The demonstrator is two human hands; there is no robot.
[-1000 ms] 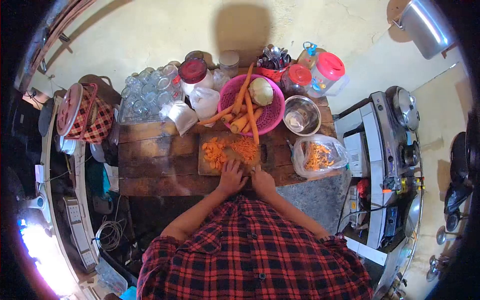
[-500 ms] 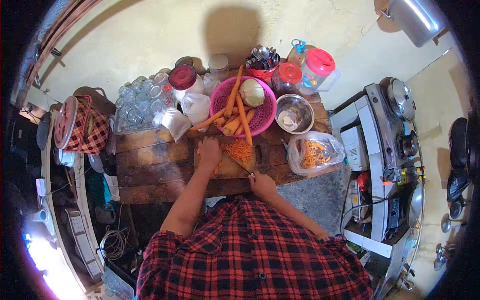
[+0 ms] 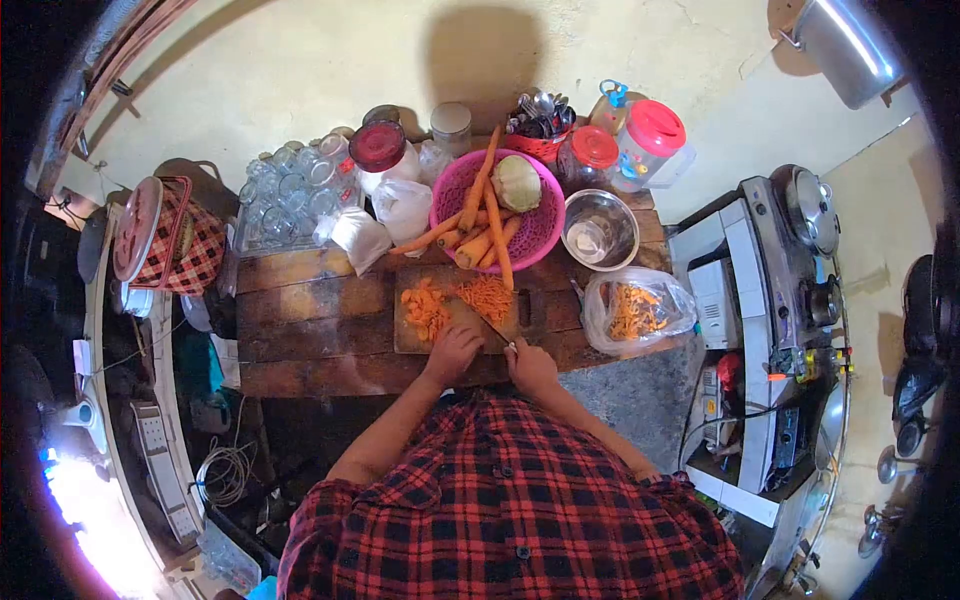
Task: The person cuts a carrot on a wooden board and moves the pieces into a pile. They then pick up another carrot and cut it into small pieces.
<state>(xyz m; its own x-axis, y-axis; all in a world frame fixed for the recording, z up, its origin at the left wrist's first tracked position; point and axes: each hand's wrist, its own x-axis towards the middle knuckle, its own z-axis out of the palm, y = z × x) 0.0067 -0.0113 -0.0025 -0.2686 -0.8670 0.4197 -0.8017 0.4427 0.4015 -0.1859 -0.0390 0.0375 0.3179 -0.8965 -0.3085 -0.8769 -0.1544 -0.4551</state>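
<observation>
On a wooden cutting board [image 3: 408, 338] lie two heaps of carrot: coarser sliced pieces [image 3: 427, 309] at the left and thin strips [image 3: 486, 298] at the right. My right hand [image 3: 532, 368] is closed on the handle of a knife [image 3: 492, 327], whose blade points up and left over the board beside the strips. Near the board's front edge, my left hand [image 3: 457, 352] is just left of the blade, below the sliced pieces. Its fingers are curled, and what they hold, if anything, is hidden.
Behind the board stands a pink basket [image 3: 550, 232] with whole carrots and a pale round vegetable [image 3: 517, 182]. A steel bowl [image 3: 601, 230] and a plastic bag of cut carrot [image 3: 638, 312] are at the right. White bags [image 3: 361, 238] and glasses [image 3: 285, 200] stand back left.
My left hand has moved right and down from the left side of the board, uncovering the sliced carrot pieces. My right hand stays on the knife. The view has shifted slightly.
</observation>
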